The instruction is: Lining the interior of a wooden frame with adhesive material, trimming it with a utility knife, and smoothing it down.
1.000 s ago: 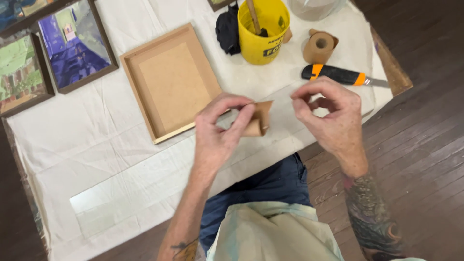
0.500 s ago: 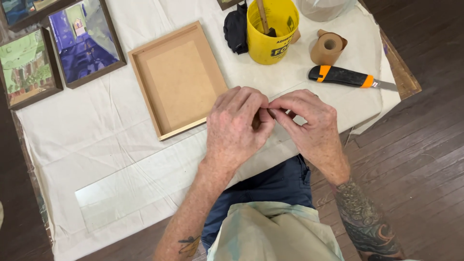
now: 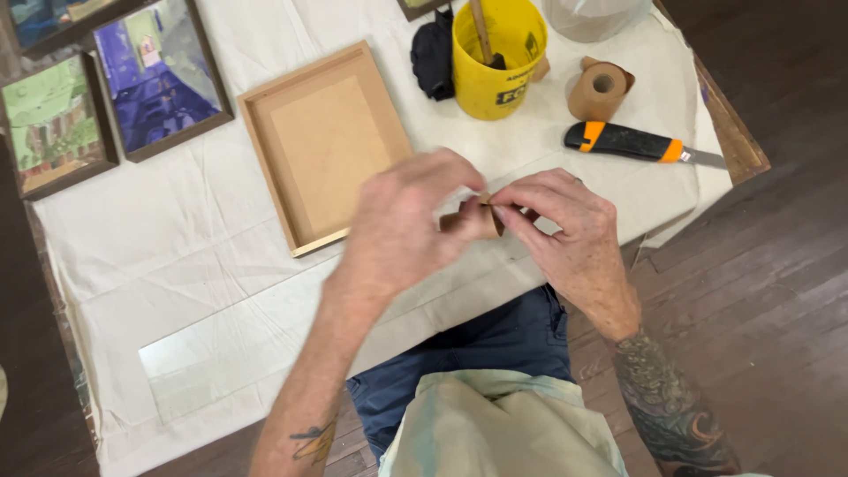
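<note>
1. Since half a second ago, both hands shifted slightly right.
2. Head view — left hand (image 3: 402, 225) and right hand (image 3: 561, 221) pinch a small brown paper-tape piece (image 3: 473, 216) between fingertips, above the cloth-covered tabletop (image 3: 177, 256) beside the shallow wooden frame (image 3: 322, 141).

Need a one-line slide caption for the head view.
Both hands, left hand and right hand, pinch a small brown paper tape roll above a cloth-covered table, beside an empty wooden frame.
</note>
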